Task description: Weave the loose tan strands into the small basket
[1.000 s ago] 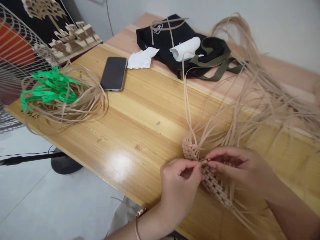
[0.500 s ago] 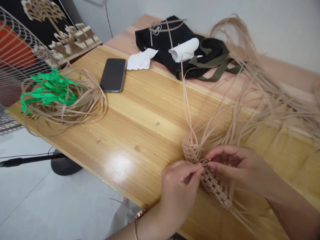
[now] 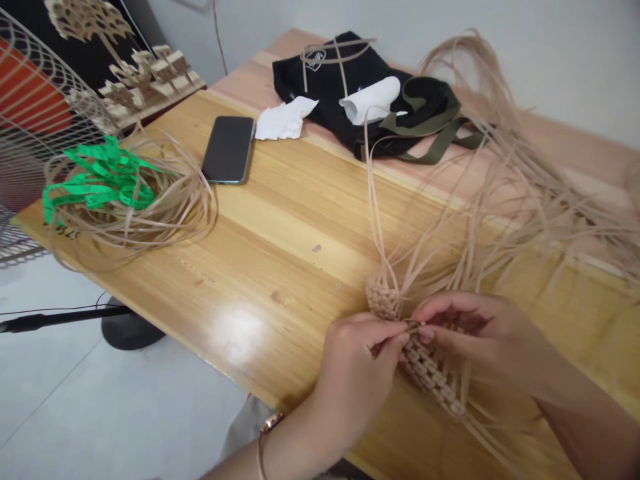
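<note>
A woven piece of tan strips (image 3: 433, 377) lies at the right of the wooden table, with long loose strips (image 3: 473, 247) fanning out behind it. My left hand (image 3: 360, 363) pinches a small loop of strip at the upper edge of the weave, thumb and forefinger together. From the right, my right hand (image 3: 470, 333) pinches the same loop, its fingertips almost touching those of my left hand. The fingers partly cover the middle of the weave.
On the table (image 3: 270, 233) lie a phone (image 3: 229, 150), crumpled white paper (image 3: 285, 119), a black bag (image 3: 330, 87) with a white roll (image 3: 371, 100), and a strip coil (image 3: 175, 207) under green tape (image 3: 107, 177). A wire fan guard (image 3: 30, 120) stands left.
My left hand's fingertips have shifted slightly right and up, closer to my right hand, and its wrist has moved a little left. The loop between the fingers looks smaller.
</note>
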### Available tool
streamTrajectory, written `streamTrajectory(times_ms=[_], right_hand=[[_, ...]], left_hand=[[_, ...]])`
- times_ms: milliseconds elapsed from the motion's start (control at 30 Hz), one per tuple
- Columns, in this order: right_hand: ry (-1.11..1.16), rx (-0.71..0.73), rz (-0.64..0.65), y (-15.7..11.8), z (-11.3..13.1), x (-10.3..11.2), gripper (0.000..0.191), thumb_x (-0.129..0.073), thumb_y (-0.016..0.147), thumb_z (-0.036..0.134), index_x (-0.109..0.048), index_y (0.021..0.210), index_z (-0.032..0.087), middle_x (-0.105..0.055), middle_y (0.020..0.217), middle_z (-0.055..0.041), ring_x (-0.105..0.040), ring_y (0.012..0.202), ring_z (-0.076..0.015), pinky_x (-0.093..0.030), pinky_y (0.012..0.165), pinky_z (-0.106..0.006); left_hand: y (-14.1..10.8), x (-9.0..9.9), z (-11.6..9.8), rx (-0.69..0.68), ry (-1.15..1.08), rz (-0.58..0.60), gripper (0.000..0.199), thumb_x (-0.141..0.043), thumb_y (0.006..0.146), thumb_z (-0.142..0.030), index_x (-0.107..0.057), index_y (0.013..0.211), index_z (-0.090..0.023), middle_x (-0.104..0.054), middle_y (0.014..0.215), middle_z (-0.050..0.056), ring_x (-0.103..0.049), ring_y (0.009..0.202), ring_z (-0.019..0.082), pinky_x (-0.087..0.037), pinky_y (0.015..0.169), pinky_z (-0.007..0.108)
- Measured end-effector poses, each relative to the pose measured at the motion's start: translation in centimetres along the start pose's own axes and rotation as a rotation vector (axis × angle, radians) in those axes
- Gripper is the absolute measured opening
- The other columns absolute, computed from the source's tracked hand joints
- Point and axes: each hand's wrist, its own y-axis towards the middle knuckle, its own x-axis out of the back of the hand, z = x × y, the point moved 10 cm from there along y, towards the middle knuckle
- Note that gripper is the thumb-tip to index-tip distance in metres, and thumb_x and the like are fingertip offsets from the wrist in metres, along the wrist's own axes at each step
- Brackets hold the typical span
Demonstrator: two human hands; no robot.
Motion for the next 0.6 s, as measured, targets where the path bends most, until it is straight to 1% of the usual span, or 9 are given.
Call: streamTrajectory(times_ms=[133, 233, 367, 467, 600], right_hand=[[0.085, -0.013, 0.041, 0.1, -0.4, -0.2, 0.02, -0.076, 0.071, 0.039, -0.07, 0.079, 0.021, -0.073, 0.077, -0.003, -0.066, 0.07, -0.0168, -0.052, 0.063, -0.026], [0.081, -0.017, 0.058, 0.1, -0.2, -0.5, 0.02, -0.076, 0.07, 0.038, -0.071, 0.079, 0.022, -0.073, 0.078, -0.0025, -0.066, 0.07, -0.0168, -0.052, 0.063, -0.026], [0.026, -0.024, 0.048, 0.1, 0.2, -0.5, 0.02, -0.074, 0.071, 0.04, -0.071, 0.079, 0.023, -0.073, 0.075, -0.0012, -0.067, 0.069, -0.0171, -0.053, 0.061, -0.026], [-0.017, -0.025, 0.047, 0.1, 0.3, -0.4, 0.02, -0.073, 0.072, 0.041, -0.071, 0.081, 0.024, -0.072, 0.07, 0.0001, -0.067, 0.066, -0.018, -0.054, 0.06, -0.028], [-0.004, -0.017, 0.07, 0.1, 0.4, -0.6, 0.021, -0.072, 0.073, 0.04, -0.071, 0.084, 0.022, -0.074, 0.073, -0.0016, -0.069, 0.067, -0.018, -0.054, 0.06, -0.028]], left_hand=[[0.4, -0.6, 0.5, 0.061, -0.023, 0.093, 0.023, -0.06, 0.08, -0.012, -0.078, 0.081, -0.026, -0.071, 0.062, 0.001, -0.064, 0.056, 0.014, -0.05, 0.054, 0.021], [0.7, -0.9, 1.0, 0.123, -0.055, 0.139, 0.023, -0.06, 0.078, -0.011, -0.078, 0.079, -0.024, -0.072, 0.061, 0.001, -0.063, 0.054, 0.013, -0.048, 0.05, 0.02], [0.9, -0.7, 1.1, 0.16, -0.057, 0.108, 0.02, -0.06, 0.073, -0.01, -0.078, 0.073, -0.021, -0.073, 0.06, 0.002, -0.064, 0.052, 0.014, -0.048, 0.047, 0.02], [0.8, -0.5, 0.9, 0.146, -0.039, 0.077, 0.019, -0.061, 0.071, -0.01, -0.077, 0.07, -0.02, -0.073, 0.06, 0.002, -0.064, 0.053, 0.014, -0.047, 0.046, 0.019], [0.7, -0.5, 0.7, 0.126, -0.045, 0.056, 0.02, -0.061, 0.071, -0.009, -0.077, 0.068, -0.02, -0.072, 0.059, 0.001, -0.063, 0.052, 0.013, -0.047, 0.048, 0.018]])
